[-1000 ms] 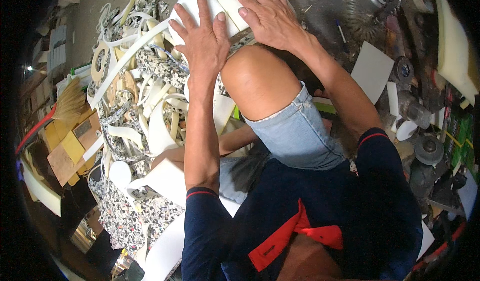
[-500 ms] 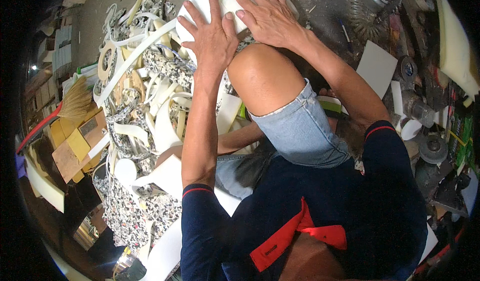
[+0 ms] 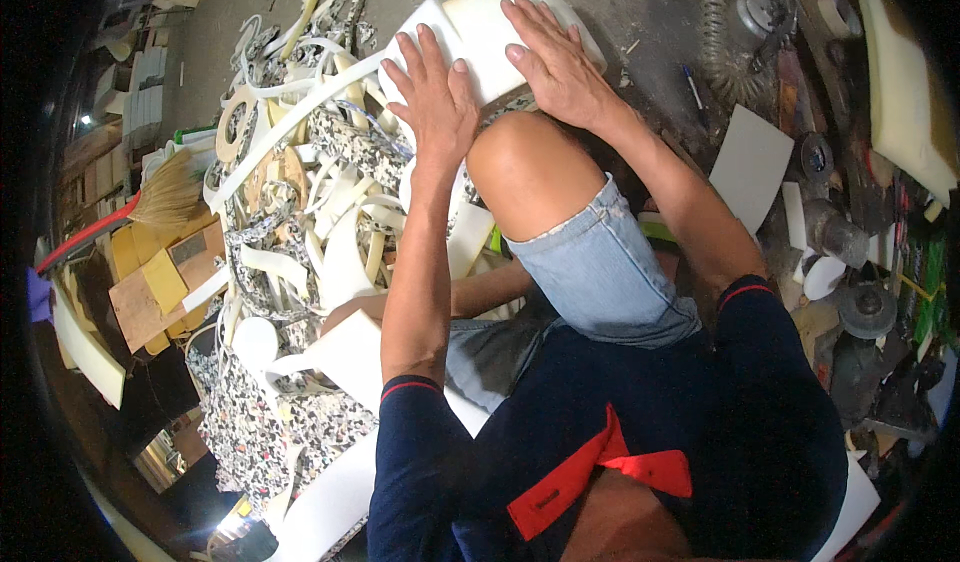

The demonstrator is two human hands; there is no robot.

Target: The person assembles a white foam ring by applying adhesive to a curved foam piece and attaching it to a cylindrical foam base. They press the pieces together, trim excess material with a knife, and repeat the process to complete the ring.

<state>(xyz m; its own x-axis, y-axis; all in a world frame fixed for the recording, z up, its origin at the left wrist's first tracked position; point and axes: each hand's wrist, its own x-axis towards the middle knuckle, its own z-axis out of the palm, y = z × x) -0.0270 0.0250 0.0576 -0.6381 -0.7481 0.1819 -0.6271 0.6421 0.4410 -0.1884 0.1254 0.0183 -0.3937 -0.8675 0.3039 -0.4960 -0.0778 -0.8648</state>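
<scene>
Both my hands rest palm down, fingers stretched out, on pale foam at the far middle, just past my raised knee. My left hand (image 3: pixel 437 97) presses near the left corner of a white foam sheet (image 3: pixel 490 54). Against and partly under this sheet lies a thick, cream foam pad (image 3: pixel 490 4) with rounded corners. My right hand (image 3: pixel 565 72) lies across the right part of the foam, its thumb on the white surface. A wide space separates the two hands. My palms hide part of the foam.
Foam offcuts and strips (image 3: pixel 335 177) pile up on the left, beside a speckled foam block (image 3: pixel 265 422). A straw broom (image 3: pixel 175 192) leans farther left. On the right are a grey-white sheet (image 3: pixel 750 167), a pen (image 3: pixel 693 87), a coiled hose (image 3: pixel 713 32) and tape rolls (image 3: pixel 840 14).
The whole scene sits slightly lower in the picture. My hands have drawn a little nearer to me, and the right one has shifted rightward, widening the space between them.
</scene>
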